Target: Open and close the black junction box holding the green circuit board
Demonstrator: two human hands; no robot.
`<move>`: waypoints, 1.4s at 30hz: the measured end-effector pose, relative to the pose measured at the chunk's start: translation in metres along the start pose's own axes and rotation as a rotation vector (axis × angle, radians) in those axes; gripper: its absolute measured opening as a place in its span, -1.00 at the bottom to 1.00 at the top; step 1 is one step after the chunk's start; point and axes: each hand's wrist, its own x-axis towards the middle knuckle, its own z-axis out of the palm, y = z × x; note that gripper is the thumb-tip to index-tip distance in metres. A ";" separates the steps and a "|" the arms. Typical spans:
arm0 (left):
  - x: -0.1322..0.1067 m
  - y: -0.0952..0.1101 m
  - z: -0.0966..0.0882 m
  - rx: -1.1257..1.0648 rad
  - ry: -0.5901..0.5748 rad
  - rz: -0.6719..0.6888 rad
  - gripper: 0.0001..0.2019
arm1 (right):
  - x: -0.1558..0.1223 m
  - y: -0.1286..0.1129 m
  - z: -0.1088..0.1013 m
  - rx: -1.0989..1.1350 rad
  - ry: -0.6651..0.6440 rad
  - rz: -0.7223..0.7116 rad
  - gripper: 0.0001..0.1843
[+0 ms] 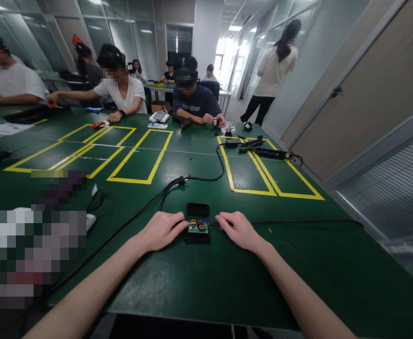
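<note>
A small green circuit board (198, 228) sits in the black lower half of a case (197, 237) on the green table. My left hand (162, 230) rests against the case's left side, fingers curled toward it. On the right side, my right hand (237, 229) has its fingers bent and its fingertips at the board's edge, where a black cable (298, 221) leaves. The black case lid (198, 209) lies just behind the board. Another black cable with a plug (181, 179) runs off from the left side.
Yellow tape rectangles (140, 160) mark the table (206, 282). Black tools (263, 149) lie at the far right. Several people sit working at the far side; one stands by the right wall (277, 70). A blurred patch (33, 245) covers things at my left.
</note>
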 end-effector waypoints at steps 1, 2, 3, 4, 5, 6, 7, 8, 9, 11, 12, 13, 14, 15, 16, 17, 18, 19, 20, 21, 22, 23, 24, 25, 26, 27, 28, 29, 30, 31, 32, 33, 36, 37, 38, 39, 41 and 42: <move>-0.001 0.002 0.000 -0.001 -0.011 0.016 -0.59 | -0.001 -0.001 0.000 0.000 -0.015 0.000 -0.47; -0.002 0.004 0.000 -0.003 -0.019 0.031 -0.59 | -0.002 -0.002 0.001 -0.001 -0.031 0.001 -0.47; -0.002 0.005 0.000 -0.009 -0.024 0.042 -0.60 | -0.002 -0.003 0.001 -0.004 -0.045 0.004 -0.48; -0.002 0.006 0.000 -0.018 -0.023 0.043 -0.62 | -0.003 -0.004 0.001 -0.008 -0.057 0.010 -0.48; -0.002 0.007 0.000 -0.030 -0.021 0.038 -0.65 | -0.003 -0.004 0.002 -0.015 -0.066 0.018 -0.49; -0.002 0.007 0.000 -0.043 -0.019 0.027 -0.68 | -0.002 -0.004 0.003 -0.023 -0.076 0.026 -0.49; -0.002 0.006 0.000 -0.056 -0.013 0.011 -0.70 | -0.002 -0.004 0.003 -0.034 -0.083 0.032 -0.49; -0.001 0.006 -0.001 -0.070 -0.005 -0.007 -0.73 | -0.001 -0.004 0.004 -0.045 -0.086 0.033 -0.49; 0.000 0.005 0.000 -0.084 0.006 -0.027 -0.74 | 0.000 -0.004 0.005 -0.057 -0.084 0.031 -0.50; 0.001 0.002 0.000 -0.106 0.042 -0.067 -0.76 | 0.002 -0.003 0.006 -0.075 -0.067 0.014 -0.53; 0.002 0.001 0.001 -0.113 0.068 -0.084 -0.76 | 0.002 -0.003 0.007 -0.080 -0.056 0.003 -0.56; 0.002 -0.001 0.001 -0.119 0.093 -0.095 -0.76 | 0.003 -0.003 0.007 -0.083 -0.047 -0.007 -0.60; 0.002 -0.002 0.001 -0.126 0.114 -0.098 -0.76 | 0.003 -0.003 0.008 -0.086 -0.040 -0.014 -0.63; 0.002 -0.003 0.002 -0.137 0.127 -0.093 -0.76 | 0.004 -0.002 0.008 -0.091 -0.032 -0.017 -0.66; 0.002 -0.004 0.002 -0.155 0.133 -0.082 -0.75 | 0.004 -0.002 0.009 -0.098 -0.024 -0.018 -0.67; 0.002 -0.005 0.002 -0.178 0.132 -0.069 -0.75 | 0.004 -0.002 0.010 -0.104 -0.016 -0.017 -0.68; 0.002 -0.005 0.002 -0.207 0.126 -0.058 -0.75 | 0.004 -0.003 0.010 -0.107 -0.008 -0.016 -0.68; 0.003 -0.005 0.002 -0.236 0.121 -0.051 -0.74 | 0.004 -0.003 0.011 -0.104 0.000 -0.019 -0.68; 0.003 -0.005 0.002 -0.264 0.117 -0.050 -0.74 | 0.004 -0.004 0.011 -0.096 0.008 -0.029 -0.69; 0.003 -0.005 0.002 -0.289 0.113 -0.055 -0.74 | 0.003 -0.004 0.012 -0.083 0.015 -0.046 -0.70; 0.003 -0.004 0.002 -0.310 0.108 -0.064 -0.74 | 0.003 -0.005 0.012 -0.068 0.024 -0.068 -0.72; 0.004 -0.004 0.001 -0.327 0.100 -0.074 -0.75 | 0.003 -0.006 0.013 -0.055 0.032 -0.091 -0.72; 0.004 -0.003 0.001 -0.341 0.087 -0.081 -0.77 | 0.004 -0.006 0.013 -0.046 0.041 -0.108 -0.72; 0.004 -0.002 0.000 -0.354 0.073 -0.086 -0.78 | 0.004 -0.007 0.014 -0.042 0.046 -0.118 -0.72; 0.004 -0.002 0.000 -0.367 0.057 -0.086 -0.80 | 0.004 -0.007 0.014 -0.042 0.048 -0.119 -0.71; 0.005 -0.001 -0.001 -0.377 0.044 -0.084 -0.81 | 0.004 -0.008 0.015 -0.046 0.048 -0.114 -0.70; 0.005 -0.001 -0.002 -0.384 0.038 -0.079 -0.81 | 0.005 -0.008 0.015 -0.052 0.046 -0.106 -0.69; 0.005 0.000 -0.002 -0.385 0.040 -0.071 -0.80 | 0.005 -0.008 0.016 -0.059 0.046 -0.097 -0.67; 0.005 0.000 -0.002 -0.384 0.045 -0.063 -0.78 | 0.005 -0.008 0.017 -0.066 0.048 -0.087 -0.66; 0.006 0.000 -0.002 -0.382 0.054 -0.057 -0.76 | 0.006 -0.008 0.018 -0.071 0.054 -0.078 -0.65; 0.006 -0.001 -0.002 -0.382 0.064 -0.055 -0.75 | 0.006 -0.008 0.018 -0.073 0.062 -0.069 -0.64; 0.007 -0.001 -0.001 -0.384 0.075 -0.060 -0.76 | 0.006 -0.008 0.019 -0.069 0.068 -0.062 -0.64; 0.007 -0.002 0.000 -0.398 0.117 -0.104 -0.85 | 0.007 -0.009 0.018 -0.026 0.074 -0.052 -0.69; 0.007 -0.002 0.001 -0.401 0.127 -0.115 -0.87 | 0.007 -0.009 0.018 -0.007 0.071 -0.051 -0.70; 0.007 -0.002 0.001 -0.403 0.132 -0.121 -0.87 | 0.008 -0.009 0.017 0.011 0.066 -0.048 -0.71; 0.007 -0.002 0.001 -0.407 0.135 -0.121 -0.86 | 0.008 -0.009 0.017 0.025 0.061 -0.043 -0.71; 0.008 -0.001 0.000 -0.418 0.135 -0.113 -0.80 | 0.008 -0.009 0.016 0.039 0.053 -0.034 -0.71; 0.008 -0.001 0.000 -0.423 0.134 -0.108 -0.78 | 0.008 -0.009 0.016 0.039 0.051 -0.031 -0.71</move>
